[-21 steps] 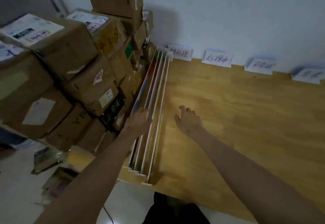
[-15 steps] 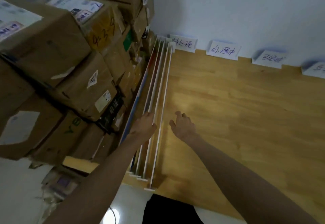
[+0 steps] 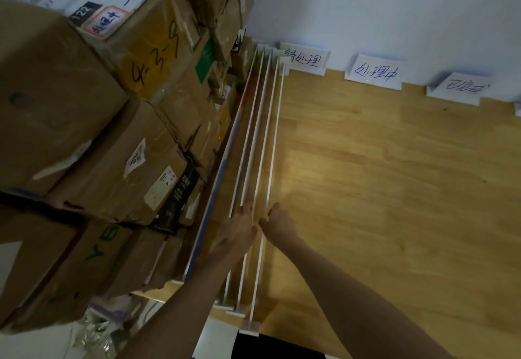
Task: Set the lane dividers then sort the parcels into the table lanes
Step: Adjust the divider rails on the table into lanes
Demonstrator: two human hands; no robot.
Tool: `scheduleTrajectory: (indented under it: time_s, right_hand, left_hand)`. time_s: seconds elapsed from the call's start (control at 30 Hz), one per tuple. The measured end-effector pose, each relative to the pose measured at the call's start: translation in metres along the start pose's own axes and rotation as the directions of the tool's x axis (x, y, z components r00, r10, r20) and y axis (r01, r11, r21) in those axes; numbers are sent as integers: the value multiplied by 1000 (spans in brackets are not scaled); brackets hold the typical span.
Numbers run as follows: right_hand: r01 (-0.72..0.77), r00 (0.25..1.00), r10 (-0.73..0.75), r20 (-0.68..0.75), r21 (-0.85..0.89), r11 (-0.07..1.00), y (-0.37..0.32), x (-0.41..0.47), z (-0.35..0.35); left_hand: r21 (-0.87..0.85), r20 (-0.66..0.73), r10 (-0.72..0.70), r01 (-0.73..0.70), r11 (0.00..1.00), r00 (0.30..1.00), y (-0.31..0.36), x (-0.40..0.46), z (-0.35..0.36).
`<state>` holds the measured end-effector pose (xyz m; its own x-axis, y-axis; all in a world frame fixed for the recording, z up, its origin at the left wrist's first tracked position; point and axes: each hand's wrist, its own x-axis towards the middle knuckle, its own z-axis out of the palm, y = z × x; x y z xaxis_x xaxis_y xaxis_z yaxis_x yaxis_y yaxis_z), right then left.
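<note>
The white lane dividers [image 3: 260,158] stand bunched along the table's [image 3: 394,189] left edge, beside the stacked parcels [image 3: 112,121]. Both hands are at their near part: left hand [image 3: 236,234] on the inner dividers, right hand [image 3: 279,224] pinching the outermost; whether the left grips, I cannot tell. Right of the dividers the wood lies open.

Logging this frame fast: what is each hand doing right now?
Left hand: on the white lane dividers; grip cannot be told.
Right hand: at the outermost divider; grip cannot be told.
</note>
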<state>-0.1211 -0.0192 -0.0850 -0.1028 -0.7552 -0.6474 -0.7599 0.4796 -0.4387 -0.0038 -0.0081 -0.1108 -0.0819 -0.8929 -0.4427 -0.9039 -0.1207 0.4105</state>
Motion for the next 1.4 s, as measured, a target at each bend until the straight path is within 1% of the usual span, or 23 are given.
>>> scheduleTrajectory:
  time_s: [0.2,0.33,0.47,0.57,0.77,0.9,1.1,1.3,1.4]
  right_hand:
    - [-32,999,32,-19,14,999,0,0,0]
    - [-22,997,24,-68,33,999,5,-7,-9]
    - [18,994,-18,-103,-9,1000,16,-18,-26]
    - [57,989,-68,-131,-82,995,25,-31,-43]
    - [45,971,-82,-226,-165,985,46,-55,-78]
    - [42,957,-90,-276,-176,983,63,-73,-97]
    - [8,939,-64,-339,-164,986,97,-104,-119]
    - [-30,918,-21,-396,-122,992,146,-135,-148]
    - [-61,900,14,-435,-94,994,177,-154,-164]
  left_hand:
    - [-19,-6,-16,16,1000,1000,4,2,2]
    - [-14,-20,-14,14,1000,1000,6,-2,-1]
    - [-25,-42,15,-16,1000,999,11,-10,-10]
    - [-14,-46,37,-38,999,998,16,-18,-20]
    - [16,-79,62,-61,998,995,26,-39,-38]
    - [35,-102,78,-75,997,992,37,-54,-43]
    - [50,-89,116,-112,992,989,59,-73,-36]
    - [75,-73,145,-139,987,987,103,-92,-25]
    - [124,-74,163,-153,980,984,133,-105,-14]
